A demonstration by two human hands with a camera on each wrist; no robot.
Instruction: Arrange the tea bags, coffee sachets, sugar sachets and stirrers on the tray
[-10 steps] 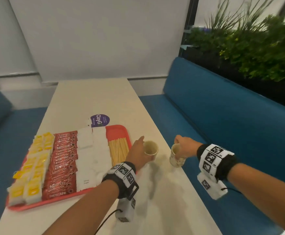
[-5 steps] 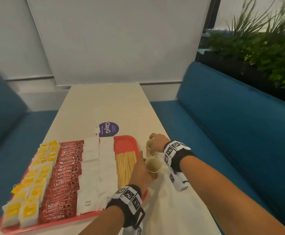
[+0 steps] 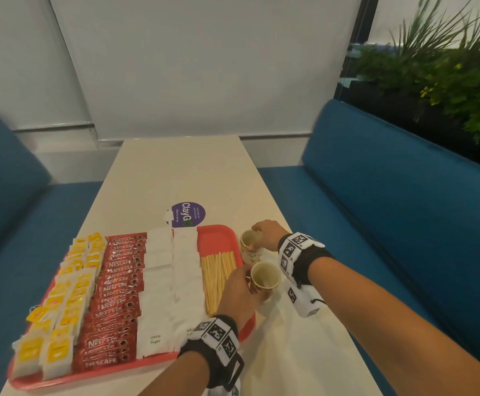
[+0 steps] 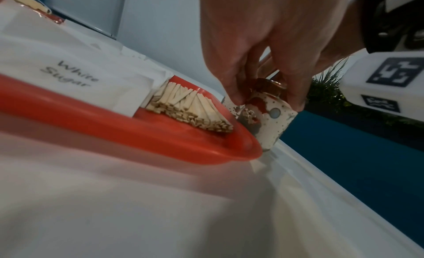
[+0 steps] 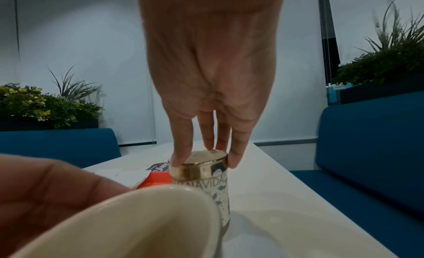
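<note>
On the red tray (image 3: 217, 238), tea bags (image 3: 61, 304), coffee sachets (image 3: 116, 295), sugar sachets (image 3: 170, 281) and stirrers (image 3: 217, 277) lie in sorted rows. The left hand (image 3: 237, 292) pinches the near cup (image 3: 264, 278) by its rim; the right hand (image 3: 268, 234) pinches the far cup (image 3: 250, 247) likewise, probably to line both up beside the tray

The tray (image 3: 217, 238) is smooth, glossy red plastic; the stirrers (image 3: 217, 277) on its right side are pale, matt wood. The coffee sachets (image 3: 116, 298) are shiny red foil, the sugar sachets (image 3: 154, 295) matt white paper. The far cup (image 5: 206, 173) carries a glossy metallic gold rim.
</note>
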